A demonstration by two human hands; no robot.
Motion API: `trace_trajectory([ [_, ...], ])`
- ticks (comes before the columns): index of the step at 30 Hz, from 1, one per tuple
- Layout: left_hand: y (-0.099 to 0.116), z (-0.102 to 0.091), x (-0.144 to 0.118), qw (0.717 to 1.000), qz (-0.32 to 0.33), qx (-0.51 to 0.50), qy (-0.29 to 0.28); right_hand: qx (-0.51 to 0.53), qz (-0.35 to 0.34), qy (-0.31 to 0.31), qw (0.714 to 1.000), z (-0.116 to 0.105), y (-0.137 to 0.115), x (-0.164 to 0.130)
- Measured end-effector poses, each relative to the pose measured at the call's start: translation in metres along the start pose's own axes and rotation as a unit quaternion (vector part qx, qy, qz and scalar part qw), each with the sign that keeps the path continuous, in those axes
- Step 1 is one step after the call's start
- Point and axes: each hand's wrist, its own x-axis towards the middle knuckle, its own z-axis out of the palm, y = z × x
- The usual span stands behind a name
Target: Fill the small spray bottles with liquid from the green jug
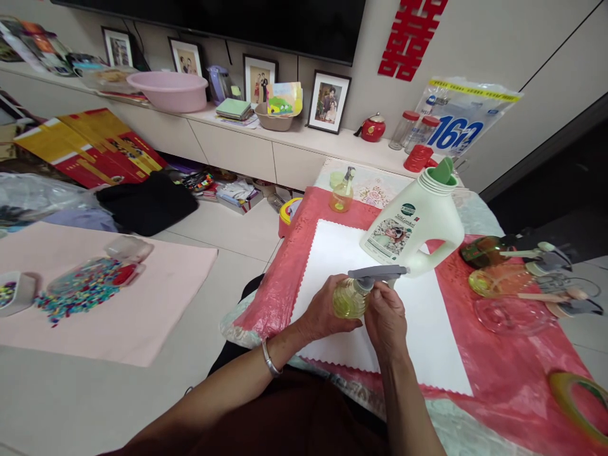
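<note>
My left hand (325, 310) is wrapped round a small clear spray bottle (350, 301) holding yellow-green liquid, upright above the white scalloped-edge sheet (332, 244). A long grey spray head (377, 272) sits on its neck, pointing to the right. Beneath that head, my right hand (387, 320) is closed with its fingertips at the bottle's neck and trigger; those fingers are partly hidden. Just beyond my hands, a pale green jug (401, 218) with a handle and a green pouring cap stands on the sheet.
A similar bottle (341, 197) stands at the back of the red-covered table (273, 285). Several more bottles (503, 278) lie at the right, near a tape roll (577, 402). Colourful beads (80, 288) lie on a pink-covered table (156, 304) to the left.
</note>
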Motion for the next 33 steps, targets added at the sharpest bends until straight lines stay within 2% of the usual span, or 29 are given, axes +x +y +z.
trace_trajectory([
  [6, -0.002, 0.000, 0.001, 1.000, 0.018, -0.018, -0.005, 0.031, 0.021, -0.020, 0.999, 0.007, -0.009, -0.001],
  [13, -0.001, -0.001, 0.000, 0.999, 0.041, -0.029, -0.003, 0.000, 0.011, -0.028, 1.000, 0.005, -0.003, 0.002],
  [17, 0.000, -0.001, 0.000, 0.999, 0.035, -0.027, -0.006, -0.039, 0.020, -0.077, 0.996, 0.004, -0.008, 0.010],
  [25, -0.007, -0.002, 0.001, 0.999, 0.024, -0.024, -0.016, -0.097, 0.036, -0.223, 0.969, -0.014, -0.028, 0.034],
  [28, -0.008, -0.001, 0.002, 0.998, 0.039, -0.045, -0.023, -0.116, 0.047, -0.243, 0.962, -0.016, -0.033, 0.037],
  [33, -0.009, -0.001, 0.003, 0.998, 0.054, -0.025, -0.018, -0.148, 0.056, -0.266, 0.951, -0.011, -0.045, 0.039],
])
